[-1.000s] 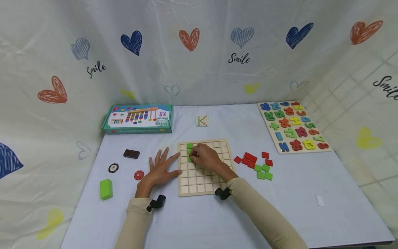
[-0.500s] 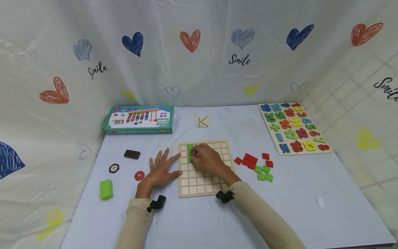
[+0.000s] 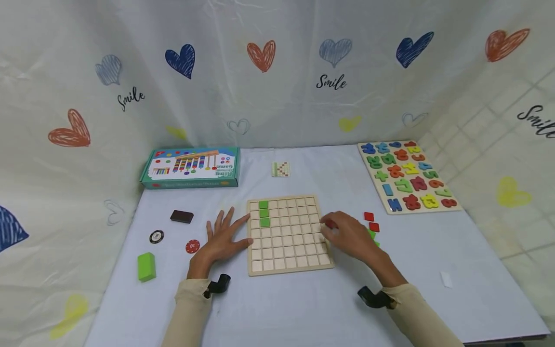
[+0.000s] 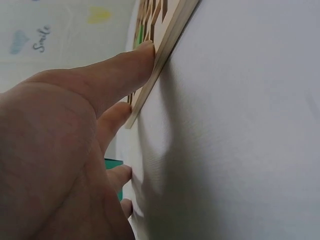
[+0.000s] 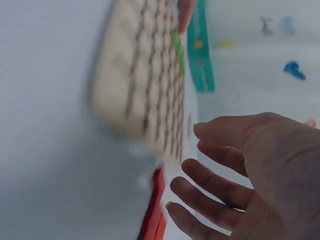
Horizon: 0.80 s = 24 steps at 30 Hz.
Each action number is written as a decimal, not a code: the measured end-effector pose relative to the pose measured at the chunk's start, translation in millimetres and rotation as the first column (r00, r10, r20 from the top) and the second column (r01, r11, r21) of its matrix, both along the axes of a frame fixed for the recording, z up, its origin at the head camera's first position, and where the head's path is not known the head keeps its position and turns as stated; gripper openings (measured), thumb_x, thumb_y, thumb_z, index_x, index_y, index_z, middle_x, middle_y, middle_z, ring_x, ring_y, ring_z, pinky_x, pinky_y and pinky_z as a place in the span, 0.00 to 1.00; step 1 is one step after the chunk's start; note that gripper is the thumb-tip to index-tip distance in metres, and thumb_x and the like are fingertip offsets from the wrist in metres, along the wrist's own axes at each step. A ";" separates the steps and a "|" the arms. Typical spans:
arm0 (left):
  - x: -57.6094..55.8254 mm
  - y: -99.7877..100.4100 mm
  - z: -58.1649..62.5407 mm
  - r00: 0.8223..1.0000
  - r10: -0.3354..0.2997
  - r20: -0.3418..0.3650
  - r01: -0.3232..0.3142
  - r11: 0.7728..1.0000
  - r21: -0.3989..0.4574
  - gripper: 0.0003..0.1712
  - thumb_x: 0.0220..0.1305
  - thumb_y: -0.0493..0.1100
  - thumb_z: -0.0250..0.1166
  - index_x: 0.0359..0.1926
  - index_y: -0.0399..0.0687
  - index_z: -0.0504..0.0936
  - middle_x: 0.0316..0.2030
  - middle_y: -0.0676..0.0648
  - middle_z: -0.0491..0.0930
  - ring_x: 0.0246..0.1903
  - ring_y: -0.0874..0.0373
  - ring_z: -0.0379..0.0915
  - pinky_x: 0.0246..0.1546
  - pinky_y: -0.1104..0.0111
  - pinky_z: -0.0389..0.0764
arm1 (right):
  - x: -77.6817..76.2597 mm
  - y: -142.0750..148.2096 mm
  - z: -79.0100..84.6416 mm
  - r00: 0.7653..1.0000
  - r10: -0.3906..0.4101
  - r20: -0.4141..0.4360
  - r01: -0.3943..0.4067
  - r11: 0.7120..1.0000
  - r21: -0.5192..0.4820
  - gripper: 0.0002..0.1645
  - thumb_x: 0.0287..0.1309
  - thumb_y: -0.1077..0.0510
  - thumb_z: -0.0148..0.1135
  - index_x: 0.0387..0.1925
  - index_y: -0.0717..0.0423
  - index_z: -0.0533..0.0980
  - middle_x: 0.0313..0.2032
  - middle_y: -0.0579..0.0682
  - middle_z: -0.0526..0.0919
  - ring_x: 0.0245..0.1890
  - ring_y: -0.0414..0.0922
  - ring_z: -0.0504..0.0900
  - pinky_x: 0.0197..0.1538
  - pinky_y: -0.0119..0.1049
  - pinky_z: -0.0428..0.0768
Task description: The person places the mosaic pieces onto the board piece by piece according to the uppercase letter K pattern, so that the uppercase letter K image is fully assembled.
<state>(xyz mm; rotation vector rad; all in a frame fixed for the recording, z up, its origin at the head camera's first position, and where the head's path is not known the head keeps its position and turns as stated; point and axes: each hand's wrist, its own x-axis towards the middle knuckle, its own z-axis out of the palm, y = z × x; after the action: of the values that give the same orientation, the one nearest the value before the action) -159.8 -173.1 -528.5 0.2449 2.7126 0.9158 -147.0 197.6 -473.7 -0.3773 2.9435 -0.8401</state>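
My right hand (image 3: 352,235) hangs empty, thumb and fingers loosely apart, with red tiles (image 5: 156,201) near its fingertips and the board (image 3: 284,250) just left. One light pinch on a tile's edges seems best, my spread left hand (image 3: 223,241) bracing the board's far edge.

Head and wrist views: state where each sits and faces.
Head: head-worn, facing forward and down at the table; left hand, right hand, sleeves show.
Left wrist: on that wrist, facing the board past its hand.
Right wrist: on that wrist, facing board and red tiles; its hand shows, left barely.
Wrist views share the board.
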 end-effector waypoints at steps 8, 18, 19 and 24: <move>0.4 -8.7 1.4 1.000 0.005 -0.021 -0.005 1.000 0.004 0.46 0.68 0.62 0.68 0.83 0.65 0.62 0.86 0.38 0.38 0.83 0.35 0.19 0.74 0.32 0.15 | 27.6 69.2 -4.8 0.991 -0.130 -0.019 0.132 0.982 0.134 0.22 0.61 0.56 0.76 0.55 0.58 0.83 0.55 0.65 0.82 0.54 0.62 0.80 0.48 0.63 0.87; 0.3 -1.4 6.1 0.999 -0.019 0.026 0.020 1.000 -0.021 0.45 0.70 0.60 0.69 0.83 0.65 0.61 0.86 0.39 0.35 0.83 0.35 0.18 0.74 0.31 0.17 | 33.2 89.0 -15.0 0.988 -0.150 0.028 0.143 0.973 0.183 0.28 0.56 0.52 0.81 0.55 0.61 0.82 0.45 0.62 0.80 0.43 0.54 0.80 0.40 0.54 0.88; 0.4 -0.8 6.0 1.000 -0.018 0.025 0.018 1.000 -0.018 0.45 0.70 0.60 0.69 0.83 0.65 0.62 0.86 0.39 0.35 0.83 0.35 0.18 0.74 0.31 0.17 | 33.6 90.2 -14.6 0.988 -0.149 0.034 0.141 0.974 0.178 0.29 0.56 0.52 0.81 0.55 0.61 0.82 0.45 0.61 0.80 0.43 0.54 0.81 0.41 0.55 0.89; 1.2 -0.9 3.6 1.000 -0.003 0.014 0.003 1.000 0.003 0.46 0.69 0.60 0.70 0.83 0.64 0.63 0.86 0.38 0.37 0.83 0.35 0.18 0.74 0.31 0.16 | 33.8 99.2 -7.0 0.979 -0.163 0.118 0.143 0.976 0.166 0.28 0.58 0.56 0.79 0.56 0.66 0.80 0.47 0.64 0.80 0.46 0.58 0.82 0.45 0.57 0.88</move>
<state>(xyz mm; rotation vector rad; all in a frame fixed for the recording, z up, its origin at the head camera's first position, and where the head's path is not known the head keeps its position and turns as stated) -158.6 -174.0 -525.0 0.2417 2.6977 0.9168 -113.2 296.8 -480.7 -0.0823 2.9172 -0.6140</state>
